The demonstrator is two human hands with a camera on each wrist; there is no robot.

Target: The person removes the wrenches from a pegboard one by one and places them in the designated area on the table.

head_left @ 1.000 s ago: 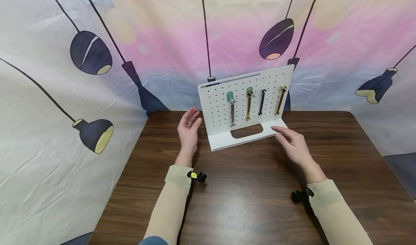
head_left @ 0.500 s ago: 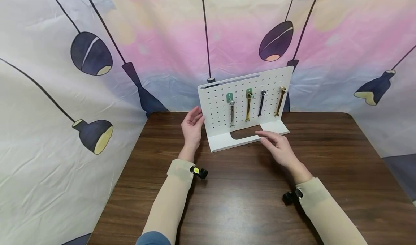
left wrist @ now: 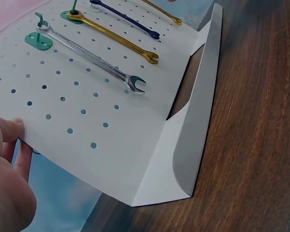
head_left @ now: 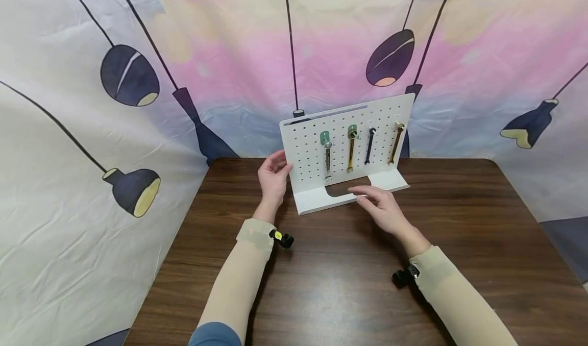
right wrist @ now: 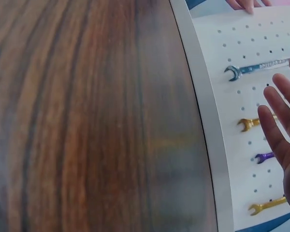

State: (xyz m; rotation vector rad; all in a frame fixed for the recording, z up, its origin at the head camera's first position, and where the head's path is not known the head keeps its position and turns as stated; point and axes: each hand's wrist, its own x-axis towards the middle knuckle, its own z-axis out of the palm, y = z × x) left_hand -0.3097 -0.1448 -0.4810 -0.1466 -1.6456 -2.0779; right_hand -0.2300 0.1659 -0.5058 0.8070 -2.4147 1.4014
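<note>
A white pegboard stand (head_left: 303, 157) stands on the table. My left hand (head_left: 274, 178) pinches its left edge, the thumb (left wrist: 12, 129) on the front face and the fingers behind. From hooks on the board hang a silver wrench (left wrist: 94, 58), a gold wrench (left wrist: 113, 36), a dark blue-purple wrench (head_left: 369, 147) and, farthest right, another gold wrench (head_left: 396, 144). Two of the hooks have green backing plates (left wrist: 38, 41). My right hand (head_left: 381, 208) is held over the front edge of the base, fingers extended and holding nothing. It overlaps the cutout in the base in the head view.
The brown wooden table (head_left: 321, 285) runs under both arms, its back edge close behind the board. A cloth backdrop (head_left: 229, 55) printed with hanging lamps rises behind. Black cameras (head_left: 286, 241) are strapped at both wrists.
My left hand has moved right onto the board's left edge and taken hold of it. My right hand has shifted left along the base's front. The wrenches still hang in place.
</note>
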